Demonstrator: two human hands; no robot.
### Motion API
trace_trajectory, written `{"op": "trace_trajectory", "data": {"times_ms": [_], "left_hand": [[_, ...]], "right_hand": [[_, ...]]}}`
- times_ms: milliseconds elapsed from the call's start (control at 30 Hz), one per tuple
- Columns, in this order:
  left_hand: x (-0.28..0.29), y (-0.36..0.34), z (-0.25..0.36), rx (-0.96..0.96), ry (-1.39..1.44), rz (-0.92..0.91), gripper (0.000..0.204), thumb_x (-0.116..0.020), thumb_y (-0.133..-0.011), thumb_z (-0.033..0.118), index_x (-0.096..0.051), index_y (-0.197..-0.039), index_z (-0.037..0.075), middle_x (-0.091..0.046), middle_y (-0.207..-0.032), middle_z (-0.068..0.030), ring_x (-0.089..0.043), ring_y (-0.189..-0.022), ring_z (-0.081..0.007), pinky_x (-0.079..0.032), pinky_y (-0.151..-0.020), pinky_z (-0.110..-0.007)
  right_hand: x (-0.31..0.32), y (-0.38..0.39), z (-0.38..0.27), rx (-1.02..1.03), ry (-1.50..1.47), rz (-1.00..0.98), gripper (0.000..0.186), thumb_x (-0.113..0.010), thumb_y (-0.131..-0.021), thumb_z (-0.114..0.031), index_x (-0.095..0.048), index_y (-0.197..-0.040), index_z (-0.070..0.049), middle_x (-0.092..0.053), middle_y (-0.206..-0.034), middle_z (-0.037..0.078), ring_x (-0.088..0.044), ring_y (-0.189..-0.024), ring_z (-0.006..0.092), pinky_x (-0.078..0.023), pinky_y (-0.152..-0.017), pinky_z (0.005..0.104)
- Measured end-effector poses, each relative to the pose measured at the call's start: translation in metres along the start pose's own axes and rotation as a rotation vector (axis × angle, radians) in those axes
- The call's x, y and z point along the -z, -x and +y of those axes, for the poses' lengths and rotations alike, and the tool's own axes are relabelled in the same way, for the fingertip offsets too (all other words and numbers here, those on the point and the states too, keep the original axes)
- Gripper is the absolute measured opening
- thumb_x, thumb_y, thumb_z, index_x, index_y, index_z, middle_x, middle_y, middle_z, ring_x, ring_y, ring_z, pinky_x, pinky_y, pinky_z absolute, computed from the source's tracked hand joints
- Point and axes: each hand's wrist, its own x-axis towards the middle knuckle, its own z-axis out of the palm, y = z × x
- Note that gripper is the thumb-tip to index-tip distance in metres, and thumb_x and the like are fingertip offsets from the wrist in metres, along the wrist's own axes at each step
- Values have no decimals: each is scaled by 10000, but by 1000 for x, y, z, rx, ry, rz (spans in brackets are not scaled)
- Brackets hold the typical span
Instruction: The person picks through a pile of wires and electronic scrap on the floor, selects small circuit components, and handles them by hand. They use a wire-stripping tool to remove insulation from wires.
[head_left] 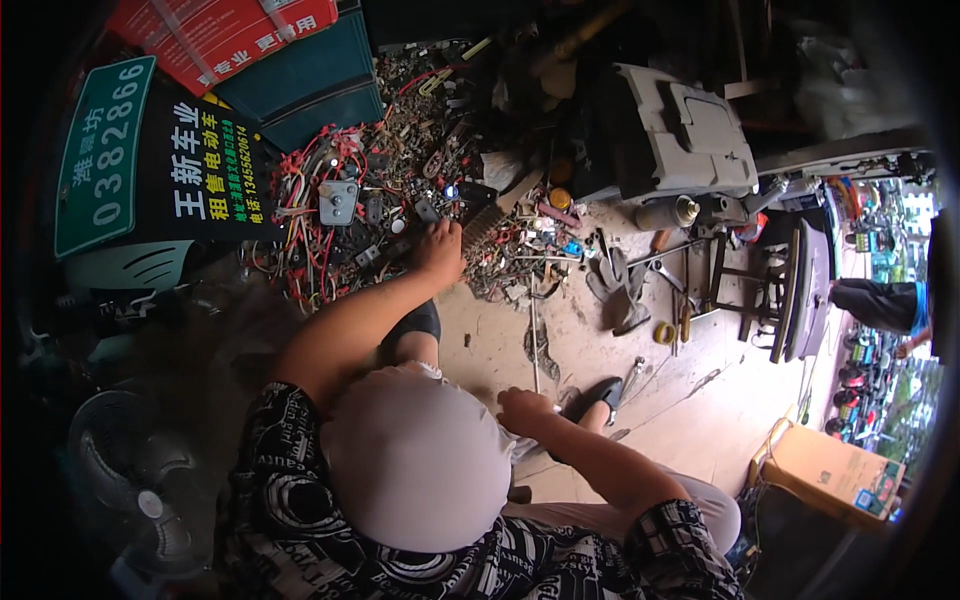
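My left hand (439, 252) reaches out to the near edge of a heap of small scrap parts (385, 215). Its fingers are curled down, and whatever they hold is hidden. Right beside them lies a brush (486, 224) with dark bristles. A metal part with a flat plate (338, 203) and tangled red and white wires (300, 200) lie to the left. My right hand (526, 411) is closed in front of my body, over the floor near my shoe (600, 397). I cannot make out anything in its fingers. A thin pale line runs along the floor up to it.
Gloves (622, 290), a yellow tape roll (665, 332), wrenches (668, 276) and a spray can (668, 213) lie on the floor to the right. A small stool (797, 290) and a cardboard box (832, 470) stand farther right. A fan (150, 503) is at the lower left.
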Motion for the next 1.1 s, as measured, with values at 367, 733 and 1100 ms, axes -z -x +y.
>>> {"op": "trace_trajectory", "data": {"times_ms": [367,733,1100], "left_hand": [[7,70,7,101,1232,-526,410,-717,-788,248,-590,-1115,37,-630,-972,-31,-584,-882,-140,-479,-807,-285],[-29,132,-1,-200,1024,-764,725,-793,-793,297,-429,-1363,36,-567,-1187,-107,-543,-1039,-144,-456,-888,-292],[-31,129,-9,-617,537,-56,163,-610,-825,171,-650,-955,80,-641,-916,-79,-604,-947,-273,-480,-823,-386]], "right_hand": [[111,4,-4,228,-170,1118,615,-650,-750,-94,-456,-1334,-104,-502,-1296,130,-501,-1129,345,-444,-945,412],[94,-12,55,-14,204,259,312,-616,-828,-363,-684,-1064,-170,-696,-903,129,-668,-907,306,-500,-812,438],[212,-64,63,3,-283,778,307,-603,-812,-251,-575,-980,4,-651,-886,265,-625,-859,452,-510,-734,511]]}}
